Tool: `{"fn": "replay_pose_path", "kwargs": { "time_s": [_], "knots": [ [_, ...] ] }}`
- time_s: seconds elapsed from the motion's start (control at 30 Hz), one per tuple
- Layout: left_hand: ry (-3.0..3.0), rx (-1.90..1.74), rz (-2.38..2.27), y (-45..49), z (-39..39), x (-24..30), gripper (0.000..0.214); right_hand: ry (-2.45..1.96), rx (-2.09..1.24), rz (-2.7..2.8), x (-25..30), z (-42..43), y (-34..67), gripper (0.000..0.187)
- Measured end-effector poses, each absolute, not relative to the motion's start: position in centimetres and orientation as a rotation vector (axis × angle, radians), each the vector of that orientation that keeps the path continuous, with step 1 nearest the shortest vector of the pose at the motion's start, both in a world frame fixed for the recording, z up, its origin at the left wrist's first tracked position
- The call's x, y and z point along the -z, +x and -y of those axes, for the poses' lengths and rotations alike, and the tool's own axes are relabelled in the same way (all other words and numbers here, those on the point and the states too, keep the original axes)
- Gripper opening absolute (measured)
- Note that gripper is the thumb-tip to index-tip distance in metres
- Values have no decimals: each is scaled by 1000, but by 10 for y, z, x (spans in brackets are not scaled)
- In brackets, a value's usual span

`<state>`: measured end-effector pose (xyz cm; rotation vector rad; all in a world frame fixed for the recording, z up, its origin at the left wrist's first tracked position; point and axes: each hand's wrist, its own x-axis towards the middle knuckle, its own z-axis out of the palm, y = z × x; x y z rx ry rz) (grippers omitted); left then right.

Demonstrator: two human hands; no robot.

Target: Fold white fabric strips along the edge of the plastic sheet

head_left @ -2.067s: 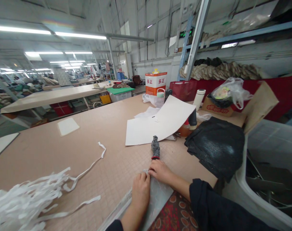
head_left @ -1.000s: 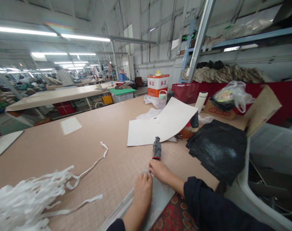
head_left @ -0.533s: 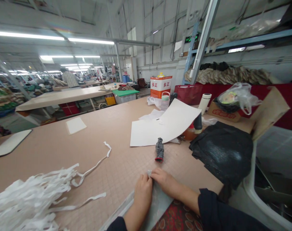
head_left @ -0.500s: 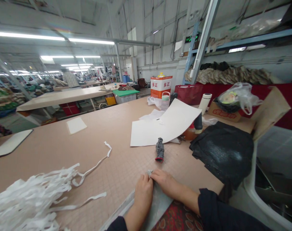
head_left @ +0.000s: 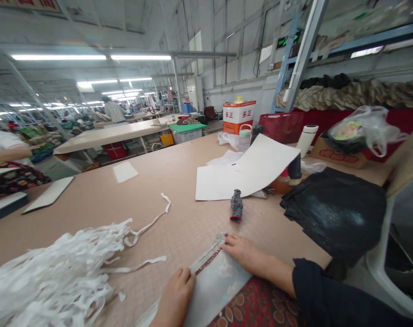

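A grey plastic mailing bag [head_left: 215, 284] lies at the near edge of the tan work table [head_left: 152, 186], its top flap with a red adhesive strip showing. My left hand [head_left: 175, 297] presses closed on the flap's near end. My right hand [head_left: 244, 253] rests on the bag at the flap's far end, fingers flat and stretched out. A rolled grey glove with a red cuff [head_left: 236, 206] lies just beyond my right hand. A heap of white strips [head_left: 53, 281] sits to the left.
A large white sheet [head_left: 247, 172] and a black fabric piece [head_left: 332, 211] lie further right, with bottles, a white flask [head_left: 307, 141], an orange-and-white tin [head_left: 238, 117] and a bagged box [head_left: 349, 138] behind. A person in a white top [head_left: 7, 154] is at far left.
My left hand has slid along the bag's flap toward me, away from my right hand, which stays at the far end. The red strip now shows. The view has swung left.
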<state>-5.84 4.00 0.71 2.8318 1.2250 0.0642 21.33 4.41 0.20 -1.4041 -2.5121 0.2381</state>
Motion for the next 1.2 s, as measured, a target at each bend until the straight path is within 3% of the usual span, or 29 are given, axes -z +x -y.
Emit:
{"fn": "replay_pose_path", "kwargs": {
  "time_s": [0.37,0.5,0.67,0.83,0.9,1.03,1.2],
  "knots": [
    [2922,-141,-1335,-179,5,3,39,-1433,-306,2551,10,-40,216,40],
    [2983,-181,-1413,-197,14,-7,24,-1473,-255,2612,15,-45,218,43],
    [3036,-481,-1521,-195,25,-2,15,-1578,-137,2792,-11,-49,153,29],
    [3008,-572,-1640,-188,40,6,21,-962,-463,2799,-21,-20,24,25],
    [2988,-568,-1670,-191,47,6,24,-852,-430,2781,-12,-10,-11,18],
    [2952,-672,-1685,-204,62,10,26,-786,-293,2803,3,-10,-34,8],
    [2739,-779,-1862,-215,68,18,23,-826,-485,2707,6,-17,-36,11]
  ]
}}
